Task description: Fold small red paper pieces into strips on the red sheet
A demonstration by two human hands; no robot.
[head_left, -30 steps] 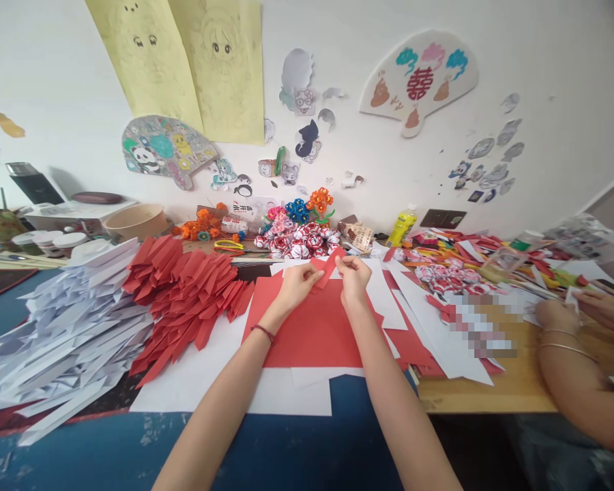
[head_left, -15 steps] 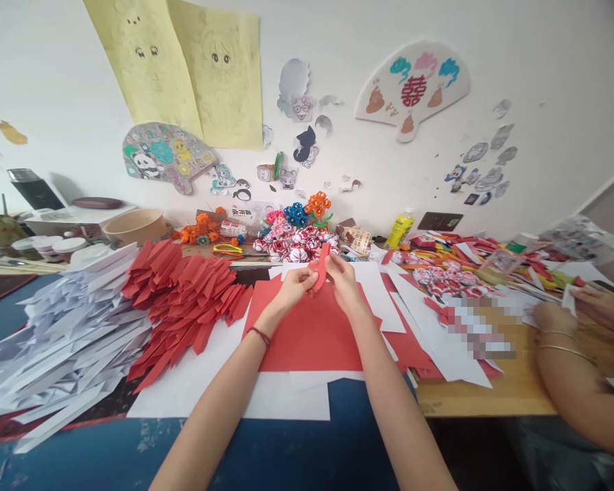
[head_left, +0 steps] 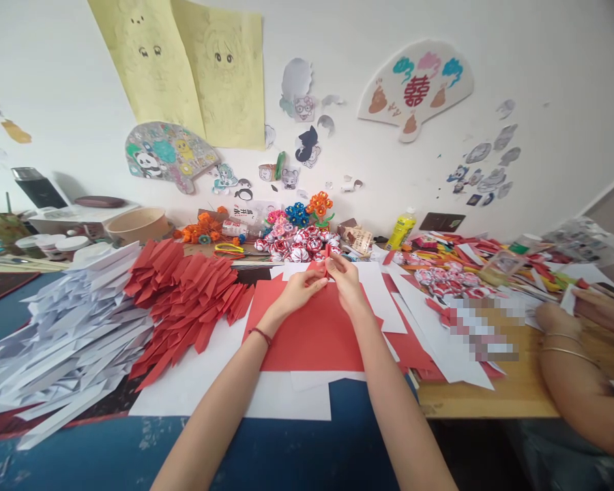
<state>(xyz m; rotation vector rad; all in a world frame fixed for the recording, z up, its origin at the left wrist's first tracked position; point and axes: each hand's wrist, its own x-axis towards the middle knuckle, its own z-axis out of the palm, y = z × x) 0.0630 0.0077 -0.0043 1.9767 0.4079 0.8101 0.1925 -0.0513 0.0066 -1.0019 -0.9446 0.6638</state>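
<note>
Over a red paper sheet (head_left: 307, 334), both hands meet at a small folded red paper strip (head_left: 328, 251). My right hand (head_left: 346, 281) pinches the strip between thumb and fingers, with its tip standing up above them. My left hand (head_left: 299, 292) has its fingers closed at the strip's lower left side; they hide much of the paper. White sheets (head_left: 225, 382) lie beneath the red one. Left of my hands is a heap of folded red paper strips (head_left: 184, 286), and beyond it a heap of folded white paper strips (head_left: 76, 334).
Red-and-white paper flowers (head_left: 307, 244), yellow-handled scissors (head_left: 229, 249) and a yellow bottle (head_left: 402, 229) stand along the wall. A wooden table (head_left: 471, 402) at right carries more paper pieces. There a co-worker's hands (head_left: 567, 317) hold white paper.
The red strip, curved and fully visible before, is now mostly covered by my fingers. My left hand has turned, its fingers reaching further right against my right hand.
</note>
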